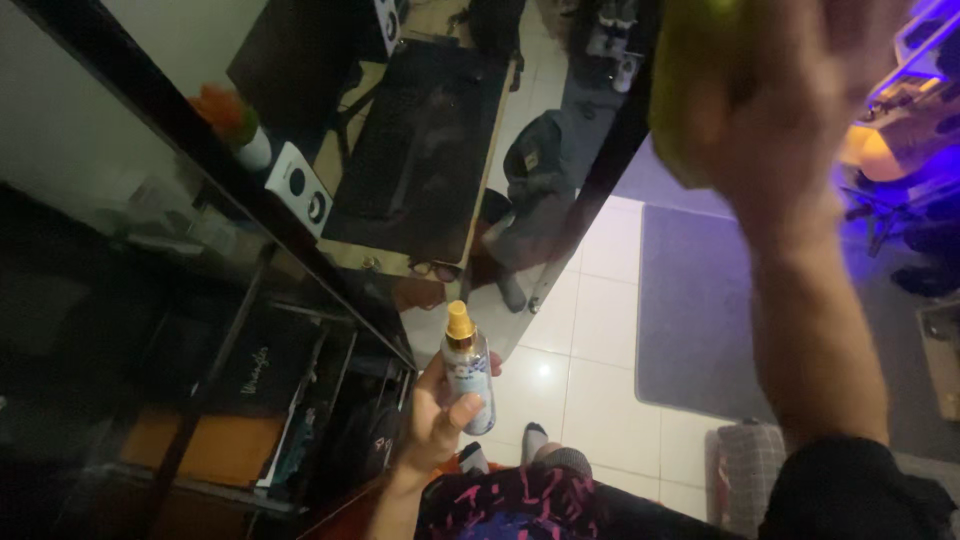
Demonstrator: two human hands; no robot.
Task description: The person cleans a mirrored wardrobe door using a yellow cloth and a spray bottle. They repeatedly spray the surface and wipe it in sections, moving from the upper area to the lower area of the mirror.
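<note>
My left hand (435,420) is shut around a small clear spray bottle (468,372) with a gold cap and a pale label, holding it upright low in the middle of the view. My right hand (800,110) is raised at the top right, blurred, with a yellow-green soft thing (685,95) under its palm. I cannot tell whether the fingers grip it or just press on it. My forearm runs down to a dark sleeve at the bottom right.
A black frame bar (200,150) runs diagonally across the left. Beyond it are a desk with a dark mat (420,150), a white speaker (298,190), an orange plant in a white pot (235,120), and a chair with a bag (540,170). Below lie white floor tiles (590,330) and a grey rug (700,300).
</note>
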